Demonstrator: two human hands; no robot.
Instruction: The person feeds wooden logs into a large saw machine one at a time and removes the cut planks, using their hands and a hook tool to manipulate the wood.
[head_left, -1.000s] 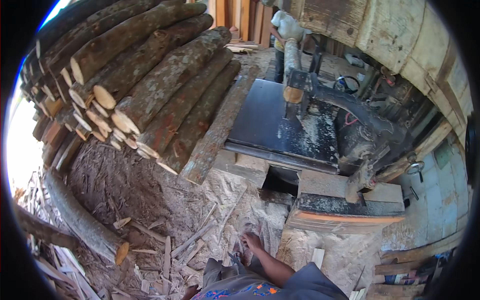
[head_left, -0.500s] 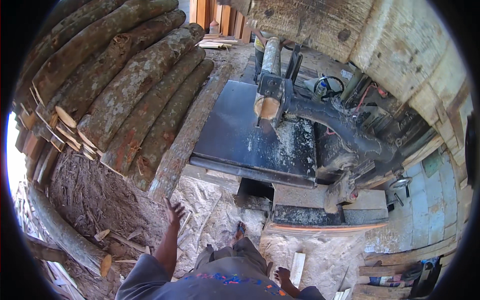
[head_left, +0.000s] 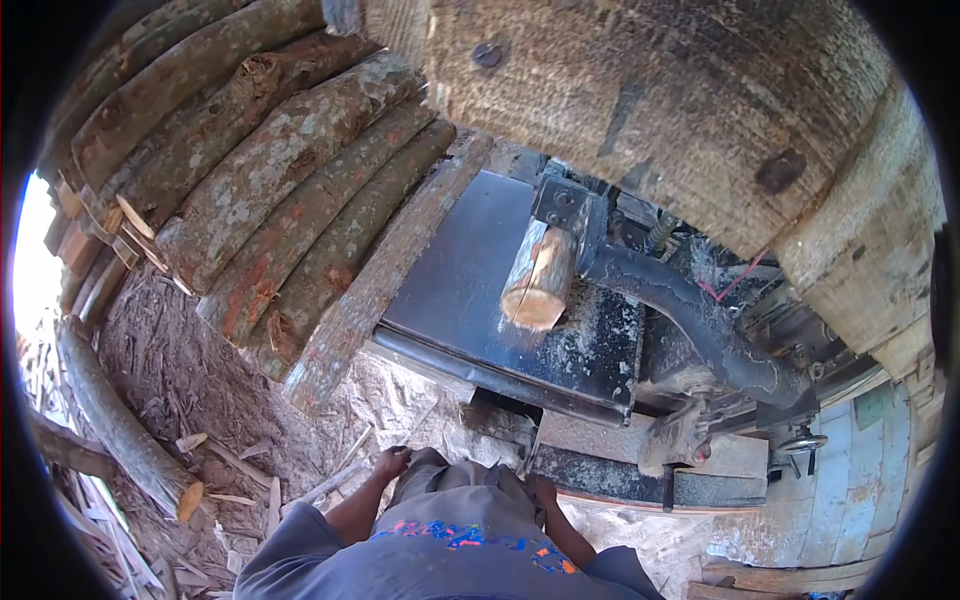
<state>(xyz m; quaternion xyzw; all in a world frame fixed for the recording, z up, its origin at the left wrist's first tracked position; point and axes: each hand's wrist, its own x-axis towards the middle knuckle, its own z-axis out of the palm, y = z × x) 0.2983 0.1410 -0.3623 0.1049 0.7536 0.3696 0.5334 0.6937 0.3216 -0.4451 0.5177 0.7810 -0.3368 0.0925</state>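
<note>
My left hand (head_left: 393, 462) is at the left edge of my dark trousers (head_left: 430, 475), fingers curled in; what they hold, if anything, is hidden. Against the other side of the trousers is my right hand (head_left: 541, 490), its fingers mostly out of sight. Both hands are apart from the sawing machine. Ahead, a short-looking log end (head_left: 535, 300) with a pale cut face and a dark line across it lies on the dark metal saw table (head_left: 450, 270). The log passes beneath a metal guide block (head_left: 562, 200); its far part is hidden.
Bark-covered logs (head_left: 290, 180) are stacked at left, beside a long rough slab (head_left: 390, 270). A big timber beam (head_left: 640, 90) hangs across the upper right. Sawdust lies on the table, by a curved machine arm (head_left: 690, 310). Wood scraps and a bent log (head_left: 120, 420) cover the ground.
The log has come nearer to me across the table. My left hand, spread out to the left before, has drawn in to my trousers; my right has too. The beam fills more of view.
</note>
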